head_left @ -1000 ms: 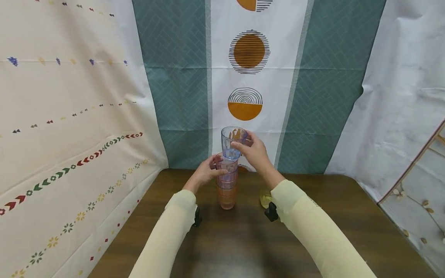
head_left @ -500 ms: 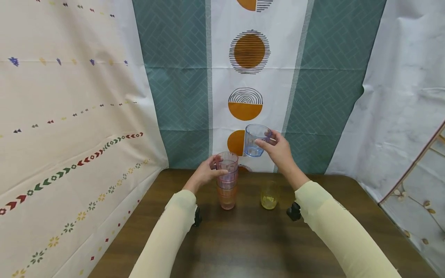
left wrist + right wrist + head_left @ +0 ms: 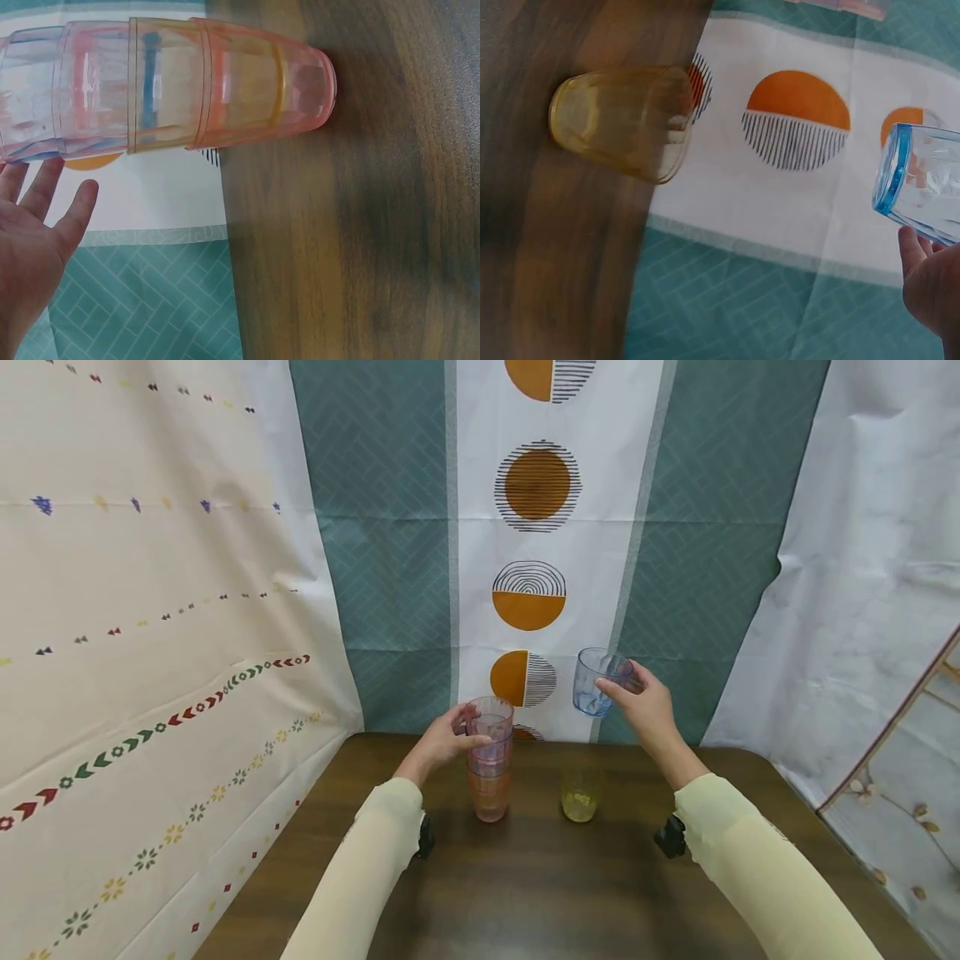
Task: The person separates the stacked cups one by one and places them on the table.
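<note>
A tall stack of nested clear plastic cups (image 3: 491,785), pink and orange with a blue and a yellow one among them, stands upright on the table. My left hand (image 3: 442,745) holds the stack near its top, thumb in front and fingers at the side; the left wrist view shows the stack (image 3: 247,86) lengthwise. My right hand (image 3: 647,703) pinches a clear blue cup (image 3: 597,683) by its right side, up in the air and slightly tilted. Below and left of it, a yellow cup (image 3: 580,802) stands alone on the table, larger in the right wrist view (image 3: 615,120).
The dark wooden table (image 3: 510,893) reaches back to a green and white patterned cloth (image 3: 390,568). A cream cloth (image 3: 187,693) hangs at the left and a pale marbled cloth (image 3: 840,610) at the right.
My right hand has lifted the blue cup off the top of the stack and carried it rightward, past the yellow cup. My left hand stays on the stack.
</note>
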The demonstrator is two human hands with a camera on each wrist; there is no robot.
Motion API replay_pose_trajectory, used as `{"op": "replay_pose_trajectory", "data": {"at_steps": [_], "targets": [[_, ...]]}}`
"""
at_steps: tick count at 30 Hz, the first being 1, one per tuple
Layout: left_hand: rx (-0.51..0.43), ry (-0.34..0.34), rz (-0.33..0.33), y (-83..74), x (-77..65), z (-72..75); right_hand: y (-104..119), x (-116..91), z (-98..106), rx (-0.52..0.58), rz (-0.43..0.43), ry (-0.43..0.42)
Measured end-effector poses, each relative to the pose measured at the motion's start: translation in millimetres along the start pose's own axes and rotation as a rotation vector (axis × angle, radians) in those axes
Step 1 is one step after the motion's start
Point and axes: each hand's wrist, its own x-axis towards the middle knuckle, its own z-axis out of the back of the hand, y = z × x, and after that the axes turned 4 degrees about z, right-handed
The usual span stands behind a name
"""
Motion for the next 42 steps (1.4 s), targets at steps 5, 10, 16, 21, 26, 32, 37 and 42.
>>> {"op": "replay_pose_trajectory", "data": {"at_steps": [5,10,16,21,26,32,37,42], "targets": [[0.009,-0.005,0.000,3.9,-2.8,-1.3,-19,-9,10,-0.030,-0.042,-0.037],[-0.003,-0.002,-0.005,2.9,-2.1,-1.5,-42,-17,23,-0.030,-0.089,-0.112],[-0.022,0.001,0.004,2.9,-0.6,-0.8,-68,-28,31,-0.021,-0.156,-0.172],[-0.015,0.015,0.010,3.4,0.1,-0.5,-87,-37,31,-0.061,-0.187,-0.208],[-0.008,0.008,-0.001,0.6,0.8,-0.7,-101,-46,26,-0.062,-0.198,-0.210],[-0.006,0.020,-0.016,-3.5,1.0,-0.3,-111,-55,20,-0.052,-0.191,-0.225],[-0.010,0.031,-0.011,-8.0,-2.2,1.1,-120,-62,14,-0.026,-0.200,-0.232],[-0.007,0.021,0.005,-6.0,-2.3,0.8,-130,-71,10,-0.016,-0.227,-0.233]]}}
